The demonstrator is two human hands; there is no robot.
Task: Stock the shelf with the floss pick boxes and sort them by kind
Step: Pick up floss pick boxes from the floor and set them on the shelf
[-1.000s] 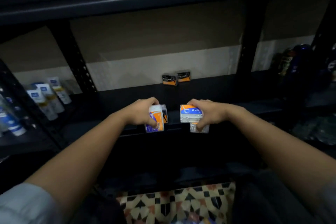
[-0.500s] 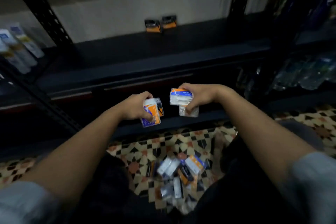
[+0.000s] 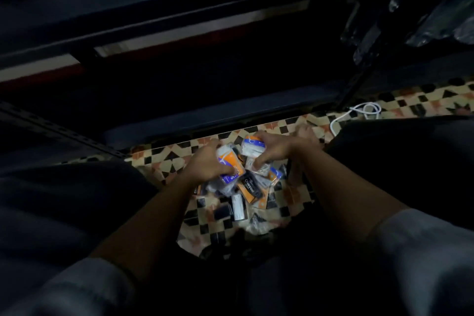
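Note:
My left hand (image 3: 205, 165) is shut on an orange-and-white floss pick box (image 3: 230, 163), with a dark box edge behind it. My right hand (image 3: 275, 147) grips a white floss pick box (image 3: 251, 145) with an orange top, and a clear pack hangs under it. Both hands hover just above a pile of floss pick boxes (image 3: 246, 195) on the tiled floor between my knees. One black-and-orange box in the pile reads "Charcoal" (image 3: 252, 187). The dark shelf (image 3: 179, 20) runs across the top of the view, blurred.
The patterned tile floor (image 3: 295, 202) lies in front of the shelf's bottom rail (image 3: 230, 113). A white cable (image 3: 359, 111) loops on the floor at the right. Wrapped dark goods (image 3: 436, 20) fill the neighbouring bay. My knees flank the pile on both sides.
My view has tilted down from the shelf to the floor. Both hands, still holding their boxes, have dropped from shelf height to just above the pile.

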